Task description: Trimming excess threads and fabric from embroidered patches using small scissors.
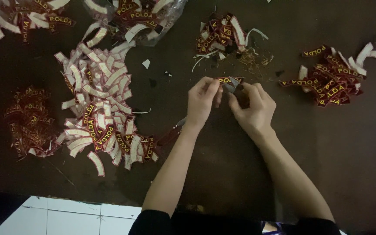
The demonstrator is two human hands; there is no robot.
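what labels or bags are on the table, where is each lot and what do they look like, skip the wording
Held patch: between left hand and right hand; curved, dark red, yellow lettering.
Big pile: left; mostly white backs.
Small pile: far left; red faces.
Right pile: dark red, some white.
Top pile: with trimmings.
Clear bag: top, holding patches.
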